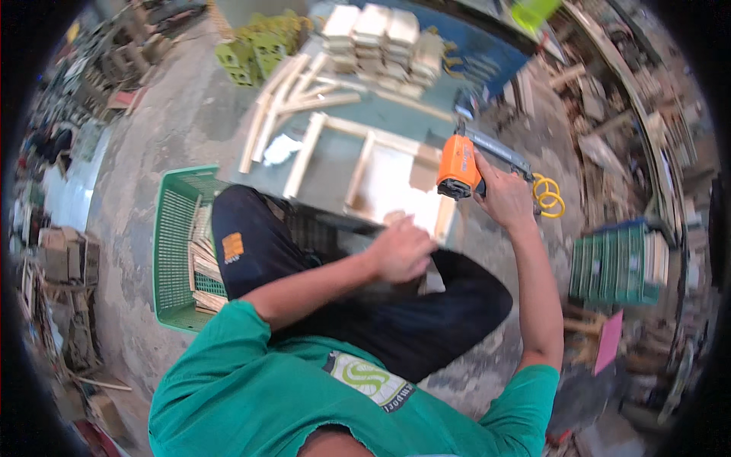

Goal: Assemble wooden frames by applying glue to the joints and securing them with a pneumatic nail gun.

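My right hand (509, 192) is wrapped round the grip of an orange and grey nail gun (458, 161), held above the right side of the table. A light wooden frame (361, 166) of narrow strips lies on the table, its right part over a bright white surface. At the near edge of that frame, my left hand (403, 250) is closed, fingers curled over the wood there. Slight blur softens the left hand, and it hides the piece of wood under it. Loose wooden strips (276, 107) lie on the table left of the frame.
Stacked short wooden boards (371, 38) stand at the table's far side. A green basket (172, 259) with wood pieces is on the floor at left. Green crates (609, 266) stand at right. A coiled yellow hose (550, 199) hangs beside the nail gun.
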Motion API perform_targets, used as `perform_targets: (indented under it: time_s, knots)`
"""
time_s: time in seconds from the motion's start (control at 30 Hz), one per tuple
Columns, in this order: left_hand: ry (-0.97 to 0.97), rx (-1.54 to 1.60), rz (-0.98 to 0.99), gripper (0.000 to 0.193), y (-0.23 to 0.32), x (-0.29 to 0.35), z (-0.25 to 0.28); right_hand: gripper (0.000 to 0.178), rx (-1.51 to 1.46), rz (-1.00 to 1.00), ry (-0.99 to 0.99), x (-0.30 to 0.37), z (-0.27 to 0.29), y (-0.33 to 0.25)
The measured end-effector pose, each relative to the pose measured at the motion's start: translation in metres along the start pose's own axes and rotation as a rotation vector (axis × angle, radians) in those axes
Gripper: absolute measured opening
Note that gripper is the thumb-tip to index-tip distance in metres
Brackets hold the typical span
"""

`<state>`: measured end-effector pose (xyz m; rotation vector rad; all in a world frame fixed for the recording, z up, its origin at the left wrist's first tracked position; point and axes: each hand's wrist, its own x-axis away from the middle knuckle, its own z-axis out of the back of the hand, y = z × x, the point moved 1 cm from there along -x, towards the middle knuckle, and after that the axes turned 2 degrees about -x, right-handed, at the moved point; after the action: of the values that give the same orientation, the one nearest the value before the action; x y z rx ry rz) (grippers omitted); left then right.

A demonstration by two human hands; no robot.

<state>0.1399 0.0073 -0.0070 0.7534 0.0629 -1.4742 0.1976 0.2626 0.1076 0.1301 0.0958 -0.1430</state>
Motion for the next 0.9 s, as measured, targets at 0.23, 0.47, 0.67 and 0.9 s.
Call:
perform_targets:
  time_s: [0.23,0.47,0.67,0.9]
  knots:
    - [0.173,0.103,0.105,0.012,-0.038,0.074,0.078,0.072,0.026,0.199,0.091,-0.132,-0.079,0.007]
    - [0.231,0.045,0.521,0.014,-0.087,0.115,0.091,0.071,-0.131,0.057,-0.144,-0.166,-0.112,-0.024]
    - [0.182,-0.101,0.42,0.026,-0.115,0.121,0.074,0.072,-0.124,0.011,-0.251,-0.178,-0.109,-0.029]
    - [0.158,0.021,0.36,0.028,-0.125,0.111,0.063,0.059,-0.022,0.037,-0.198,-0.176,-0.104,-0.028]
